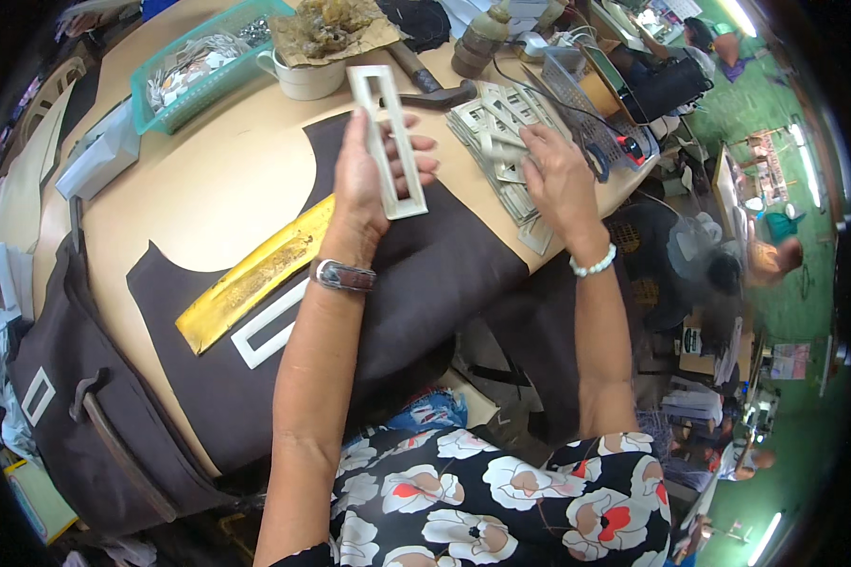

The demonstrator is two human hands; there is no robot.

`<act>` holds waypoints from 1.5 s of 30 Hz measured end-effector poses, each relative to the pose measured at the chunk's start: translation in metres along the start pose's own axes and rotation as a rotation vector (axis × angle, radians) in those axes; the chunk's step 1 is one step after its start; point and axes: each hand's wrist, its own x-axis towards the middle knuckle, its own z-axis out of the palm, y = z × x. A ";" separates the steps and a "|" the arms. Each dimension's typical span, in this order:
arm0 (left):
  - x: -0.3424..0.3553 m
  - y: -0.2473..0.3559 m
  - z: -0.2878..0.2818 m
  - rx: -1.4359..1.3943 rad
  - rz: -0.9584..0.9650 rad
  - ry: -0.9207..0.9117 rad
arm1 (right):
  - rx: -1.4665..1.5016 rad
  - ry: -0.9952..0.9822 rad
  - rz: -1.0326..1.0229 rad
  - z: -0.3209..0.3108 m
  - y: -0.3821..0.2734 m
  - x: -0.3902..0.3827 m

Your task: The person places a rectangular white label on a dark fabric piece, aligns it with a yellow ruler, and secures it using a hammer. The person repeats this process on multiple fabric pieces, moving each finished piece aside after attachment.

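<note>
My left hand (361,184) holds up a pale, flat rectangular frame (403,151) with a long slot, its thumb along one side and its fingers behind. At the right of the table, my right hand (565,184) reaches onto a pile of similar pale frames (487,156), thumb and forefinger pinched at a loose one on top. Under my left forearm lies another white slotted frame (243,348) on dark brown sheet material (425,274). Beside it rests a yellow strip (255,274) with brown stains, partly hidden by my left wrist.
At the back stand a teal basket (151,111) of small parts, a white cup (310,80) under lumpy brown matter, and a dark bottle (473,52). One hammer (435,97) lies behind the pile; another (123,454) lies on dark material at left. People sit beyond the table's right edge.
</note>
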 end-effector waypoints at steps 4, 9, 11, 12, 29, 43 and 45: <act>-0.008 -0.011 0.013 0.256 -0.249 -0.228 | 0.519 0.053 0.247 0.011 -0.037 -0.004; -0.019 -0.027 0.026 0.273 -0.301 -0.313 | 1.071 0.093 0.545 0.023 -0.012 0.011; -0.017 -0.023 0.028 0.350 -0.225 -0.272 | 1.000 0.130 0.711 0.019 0.020 0.015; -0.016 -0.021 0.028 0.388 -0.187 -0.251 | 0.780 0.102 0.705 0.020 0.037 0.017; -0.116 0.134 0.039 0.280 0.911 0.079 | 0.457 0.064 0.316 0.004 -0.099 -0.027; -0.275 0.019 -0.100 1.726 0.559 0.834 | 0.310 -0.265 -0.508 0.112 -0.177 0.050; -0.276 0.017 -0.096 1.733 0.553 0.840 | 0.156 -0.212 -0.428 0.127 -0.181 0.070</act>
